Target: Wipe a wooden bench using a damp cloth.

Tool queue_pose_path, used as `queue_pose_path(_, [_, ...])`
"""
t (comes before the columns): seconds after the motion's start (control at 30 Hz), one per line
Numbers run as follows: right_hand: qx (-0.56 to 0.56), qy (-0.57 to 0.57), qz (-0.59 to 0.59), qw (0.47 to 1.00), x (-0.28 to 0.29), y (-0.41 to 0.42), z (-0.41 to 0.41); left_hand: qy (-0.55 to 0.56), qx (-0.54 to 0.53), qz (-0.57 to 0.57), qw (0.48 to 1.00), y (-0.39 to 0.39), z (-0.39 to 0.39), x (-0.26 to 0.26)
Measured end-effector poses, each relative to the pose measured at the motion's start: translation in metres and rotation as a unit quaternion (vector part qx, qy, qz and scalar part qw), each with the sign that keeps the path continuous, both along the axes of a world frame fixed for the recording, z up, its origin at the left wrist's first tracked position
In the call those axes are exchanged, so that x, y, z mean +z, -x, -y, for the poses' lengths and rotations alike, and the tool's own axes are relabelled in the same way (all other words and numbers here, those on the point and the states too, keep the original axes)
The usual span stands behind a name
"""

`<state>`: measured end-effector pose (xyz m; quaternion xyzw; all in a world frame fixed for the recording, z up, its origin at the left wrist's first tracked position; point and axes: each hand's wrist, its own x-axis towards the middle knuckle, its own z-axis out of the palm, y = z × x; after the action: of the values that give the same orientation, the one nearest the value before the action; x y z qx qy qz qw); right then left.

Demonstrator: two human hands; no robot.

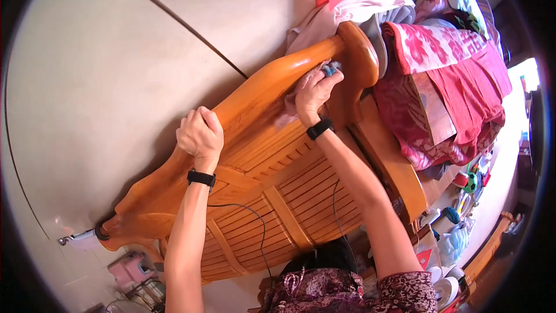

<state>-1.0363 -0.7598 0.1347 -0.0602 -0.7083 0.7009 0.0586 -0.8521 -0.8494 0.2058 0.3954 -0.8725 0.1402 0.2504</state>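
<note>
A varnished wooden bench with a slatted seat and a carved backrest stretches diagonally before me. My left hand is clenched on the backrest's top rail, its fingers curled over the edge. Farther along the same backrest, close to the rounded end post, my right hand grips a cloth. The cloth is bunched, greyish pink with a blue patch, and lies against the inner face under the rail. Part of it is hidden beneath my fingers. Both wrists wear black bands with thin cables.
Behind the backrest stands a pale wall. Beyond the right armrest rises a pile of red and pink folded textiles. Toys, including a green ball, and small items sit at the right. A pink object stands at lower left.
</note>
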Motion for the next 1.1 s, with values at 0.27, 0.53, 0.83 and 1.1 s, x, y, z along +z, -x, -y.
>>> queue_pose_path(0.27, [0.125,-0.175,-0.316,0.924,-0.009,-0.138,0.036,0.035,-0.014,-0.003,0.999,0.001,0.003,-0.004])
queue_pose_path(0.53, [0.095,0.044,-0.195,0.975,-0.010,-0.012,0.005,0.011,-0.001,0.012,1.000,0.000,-0.001,-0.001])
queue_pose_path(0.83, [-0.149,-0.297,0.087,0.939,-0.088,0.042,0.010,0.012,0.019,0.033,0.999,-0.004,0.001,0.003])
queue_pose_path(1.1, [-0.022,-0.323,0.136,0.936,-0.092,0.034,0.037,0.049,0.014,0.031,0.998,-0.016,0.009,0.001])
